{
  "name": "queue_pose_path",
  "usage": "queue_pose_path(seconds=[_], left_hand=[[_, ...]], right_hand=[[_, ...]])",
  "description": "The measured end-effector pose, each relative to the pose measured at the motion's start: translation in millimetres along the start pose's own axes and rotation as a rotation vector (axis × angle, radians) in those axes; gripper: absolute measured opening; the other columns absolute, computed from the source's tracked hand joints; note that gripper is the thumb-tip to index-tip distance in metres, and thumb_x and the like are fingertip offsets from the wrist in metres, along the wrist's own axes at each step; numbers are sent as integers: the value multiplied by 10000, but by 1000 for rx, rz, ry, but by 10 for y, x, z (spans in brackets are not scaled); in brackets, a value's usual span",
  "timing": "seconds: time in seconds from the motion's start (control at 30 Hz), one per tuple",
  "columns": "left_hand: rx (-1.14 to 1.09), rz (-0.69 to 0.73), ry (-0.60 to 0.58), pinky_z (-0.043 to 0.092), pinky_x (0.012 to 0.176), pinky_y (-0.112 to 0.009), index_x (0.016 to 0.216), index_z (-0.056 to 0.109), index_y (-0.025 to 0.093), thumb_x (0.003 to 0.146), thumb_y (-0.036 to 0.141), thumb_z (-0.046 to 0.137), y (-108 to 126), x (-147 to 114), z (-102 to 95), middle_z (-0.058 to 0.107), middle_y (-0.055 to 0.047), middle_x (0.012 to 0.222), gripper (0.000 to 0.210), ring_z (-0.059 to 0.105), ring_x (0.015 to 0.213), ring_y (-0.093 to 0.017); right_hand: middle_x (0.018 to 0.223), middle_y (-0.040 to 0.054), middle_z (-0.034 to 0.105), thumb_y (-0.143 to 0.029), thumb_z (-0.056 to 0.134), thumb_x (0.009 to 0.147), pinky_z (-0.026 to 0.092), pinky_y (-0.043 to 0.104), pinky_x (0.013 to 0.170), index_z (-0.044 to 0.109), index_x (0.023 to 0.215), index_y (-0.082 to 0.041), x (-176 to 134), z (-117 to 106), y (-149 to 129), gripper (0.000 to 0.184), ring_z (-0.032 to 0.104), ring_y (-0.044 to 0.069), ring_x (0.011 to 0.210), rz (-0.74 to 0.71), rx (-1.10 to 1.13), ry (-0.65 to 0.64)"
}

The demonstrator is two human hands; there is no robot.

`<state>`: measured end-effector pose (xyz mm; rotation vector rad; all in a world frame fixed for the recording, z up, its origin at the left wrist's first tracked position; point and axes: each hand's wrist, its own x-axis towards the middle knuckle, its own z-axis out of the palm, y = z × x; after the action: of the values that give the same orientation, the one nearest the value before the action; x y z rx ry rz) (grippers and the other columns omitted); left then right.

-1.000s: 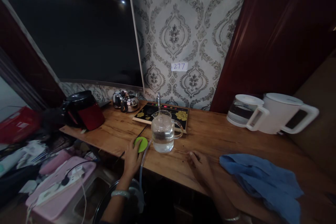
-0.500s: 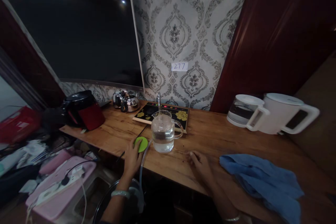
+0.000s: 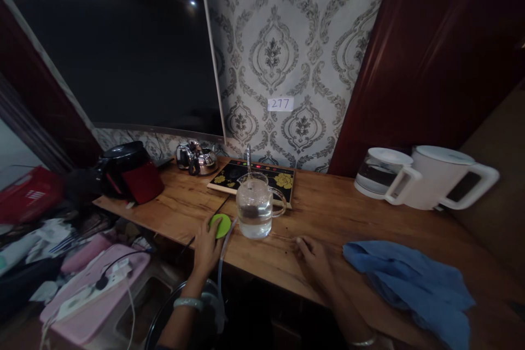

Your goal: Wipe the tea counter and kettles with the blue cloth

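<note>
My left hand (image 3: 208, 243) is closed on the edge of a round green lid (image 3: 222, 226) at the table's front edge. Just right of it stands a clear glass jug (image 3: 255, 219), partly filled with water, its handle facing right. A thin metal spout (image 3: 249, 161) rises behind the jug and seems to reach its mouth. My right hand (image 3: 314, 260) rests on the wooden table, fingers curled in, with nothing visible in them. A clear hose (image 3: 221, 279) runs from beside the jug down over the table edge.
Behind the jug lies a black flowered electric stove (image 3: 283, 179). Shiny kettles (image 3: 205, 161) and a red-black appliance (image 3: 141, 175) stand left. At right are a blue cloth (image 3: 410, 279), a white-lidded glass pot (image 3: 377, 175) and a white pitcher (image 3: 438, 180). A power strip (image 3: 94, 290) lies on a pink stool.
</note>
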<state>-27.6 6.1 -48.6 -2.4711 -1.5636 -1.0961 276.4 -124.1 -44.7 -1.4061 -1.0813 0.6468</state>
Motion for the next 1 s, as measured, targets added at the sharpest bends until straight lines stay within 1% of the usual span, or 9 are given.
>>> queue_pose_path(seconds=[0.23,0.37,0.47,0.63,0.77,0.9,1.0], left_hand=[[7,14,5,450,1000,-502,1266,582,212,873,313,487,14,2,-14,486,-140,1365,416,495,1230,-316],[17,9,9,452,1000,-503,1268,580,223,867,299,493,21,4,-19,495,-132,1361,418,509,1216,-309],[20,13,4,455,998,-504,1272,576,220,865,290,490,21,6,-23,497,-133,1355,423,506,1220,-311],[11,19,3,462,991,-500,1273,571,222,870,295,482,17,4,-19,499,-134,1348,419,504,1216,-313],[13,1,1,451,1002,-503,1276,567,219,861,280,493,15,-2,-7,490,-131,1354,427,500,1217,-313],[12,6,-1,454,994,-504,1272,572,213,865,282,483,16,0,-6,481,-138,1369,422,500,1220,-318],[7,21,11,449,1001,-508,1262,579,205,867,289,481,14,1,-10,489,-145,1361,415,501,1220,-321]], right_hand=[[665,45,639,-672,536,812,423,280,585,650,695,-177,-10,-3,17,522,564,192,647,11,4,10],[653,40,623,-641,552,816,408,274,569,633,666,-180,-18,0,-4,492,538,180,618,-6,-15,20],[641,36,614,-655,537,825,400,273,556,632,674,-179,-16,4,2,508,523,175,601,1,11,8],[668,50,635,-702,542,793,418,288,596,633,683,-185,-8,-2,5,537,551,198,650,13,13,-1],[674,49,627,-691,538,806,416,290,605,626,684,-184,-15,0,-13,529,548,196,658,8,20,5],[632,34,601,-695,535,809,401,281,572,608,670,-188,-25,13,-16,530,519,182,615,11,40,8],[668,48,628,-700,538,805,413,279,588,628,693,-181,-32,22,-9,539,543,191,651,6,21,16]])
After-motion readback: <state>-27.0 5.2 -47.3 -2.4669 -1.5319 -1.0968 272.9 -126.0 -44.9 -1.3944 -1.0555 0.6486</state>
